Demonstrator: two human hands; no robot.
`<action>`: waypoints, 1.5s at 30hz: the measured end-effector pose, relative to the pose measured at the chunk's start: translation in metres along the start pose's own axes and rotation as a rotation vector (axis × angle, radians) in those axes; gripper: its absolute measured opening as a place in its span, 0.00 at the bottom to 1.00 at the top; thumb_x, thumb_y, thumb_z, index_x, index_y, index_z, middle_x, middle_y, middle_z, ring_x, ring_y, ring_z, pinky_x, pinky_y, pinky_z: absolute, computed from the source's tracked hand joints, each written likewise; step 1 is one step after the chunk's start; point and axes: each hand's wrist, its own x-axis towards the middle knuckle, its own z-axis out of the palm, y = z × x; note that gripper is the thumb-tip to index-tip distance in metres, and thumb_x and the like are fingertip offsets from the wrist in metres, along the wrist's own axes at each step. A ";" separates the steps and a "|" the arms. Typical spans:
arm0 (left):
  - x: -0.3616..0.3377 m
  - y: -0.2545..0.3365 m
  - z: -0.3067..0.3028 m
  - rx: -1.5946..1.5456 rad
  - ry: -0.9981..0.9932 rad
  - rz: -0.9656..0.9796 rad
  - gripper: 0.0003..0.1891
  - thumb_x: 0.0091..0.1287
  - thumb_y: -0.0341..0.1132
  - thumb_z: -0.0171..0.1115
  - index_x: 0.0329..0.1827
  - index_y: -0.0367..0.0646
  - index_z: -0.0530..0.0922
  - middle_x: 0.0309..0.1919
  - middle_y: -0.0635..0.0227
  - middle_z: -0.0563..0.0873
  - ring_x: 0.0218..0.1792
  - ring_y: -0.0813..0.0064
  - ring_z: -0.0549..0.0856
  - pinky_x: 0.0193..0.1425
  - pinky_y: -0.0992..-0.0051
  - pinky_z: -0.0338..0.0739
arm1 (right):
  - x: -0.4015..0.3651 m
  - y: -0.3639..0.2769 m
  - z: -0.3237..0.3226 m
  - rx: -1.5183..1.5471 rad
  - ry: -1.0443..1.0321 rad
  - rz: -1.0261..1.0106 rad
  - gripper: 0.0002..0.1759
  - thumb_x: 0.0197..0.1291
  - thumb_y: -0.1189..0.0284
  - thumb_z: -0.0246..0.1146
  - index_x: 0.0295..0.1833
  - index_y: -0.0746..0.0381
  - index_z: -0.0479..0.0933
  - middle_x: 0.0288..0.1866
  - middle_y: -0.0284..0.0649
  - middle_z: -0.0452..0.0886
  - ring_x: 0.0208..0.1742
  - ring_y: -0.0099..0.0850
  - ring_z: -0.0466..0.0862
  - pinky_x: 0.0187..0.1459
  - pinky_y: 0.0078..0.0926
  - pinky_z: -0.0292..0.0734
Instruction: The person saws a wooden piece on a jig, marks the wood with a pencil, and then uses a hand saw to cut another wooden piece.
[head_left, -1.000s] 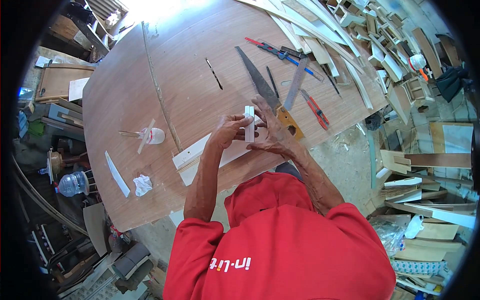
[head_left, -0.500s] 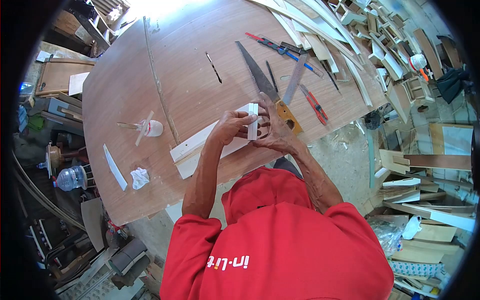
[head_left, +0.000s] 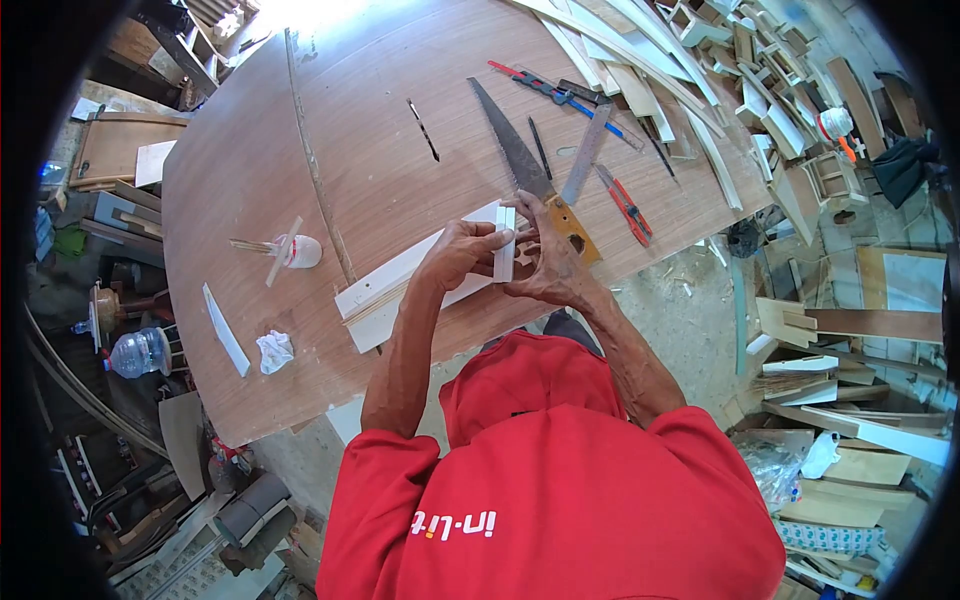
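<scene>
My left hand (head_left: 462, 252) pinches a short white wooden block (head_left: 505, 245), thumb on its face and fingers behind it. My right hand (head_left: 548, 258) curves around the block's right side, its fingertips at the top and bottom ends. Under the hands lies a long white board (head_left: 385, 295) with thin wooden strips (head_left: 382, 302) along it, partly hidden by my left forearm. Right beside my right hand is a handsaw, its blade (head_left: 512, 140) pointing away and its yellow handle (head_left: 573, 230) near my wrist.
On the wooden table (head_left: 380, 200) lie a red utility knife (head_left: 625, 205), a metal ruler (head_left: 587, 155), a blue-and-red tool (head_left: 560, 95), a drill bit (head_left: 423, 130), a white tub (head_left: 302, 252) with sticks, and a crumpled cloth (head_left: 275, 352). Wood strips (head_left: 640, 60) pile at the far right.
The view has shifted slightly. Both hands keep nearly the same hold on the white wooden block.
</scene>
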 end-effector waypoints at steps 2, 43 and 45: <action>-0.002 0.002 0.002 0.030 -0.005 -0.002 0.21 0.67 0.39 0.67 0.55 0.30 0.78 0.38 0.55 0.88 0.34 0.65 0.90 0.38 0.67 0.89 | -0.001 -0.001 0.000 -0.012 -0.004 -0.014 0.67 0.35 0.68 0.80 0.78 0.58 0.43 0.72 0.48 0.65 0.57 0.42 0.80 0.55 0.37 0.81; -0.001 -0.007 0.056 -0.081 0.352 0.856 0.27 0.71 0.23 0.57 0.73 0.38 0.61 0.43 0.54 0.87 0.44 0.72 0.87 0.49 0.74 0.82 | -0.016 -0.002 0.009 0.397 0.317 0.074 0.19 0.62 0.77 0.68 0.59 0.64 0.80 0.54 0.36 0.83 0.51 0.22 0.81 0.53 0.19 0.77; -0.004 -0.005 0.060 -0.120 0.365 0.822 0.27 0.71 0.23 0.58 0.72 0.38 0.63 0.41 0.57 0.87 0.45 0.76 0.86 0.49 0.77 0.80 | -0.016 0.004 0.010 0.417 0.313 0.077 0.18 0.62 0.78 0.67 0.59 0.64 0.80 0.54 0.36 0.83 0.52 0.21 0.80 0.53 0.18 0.77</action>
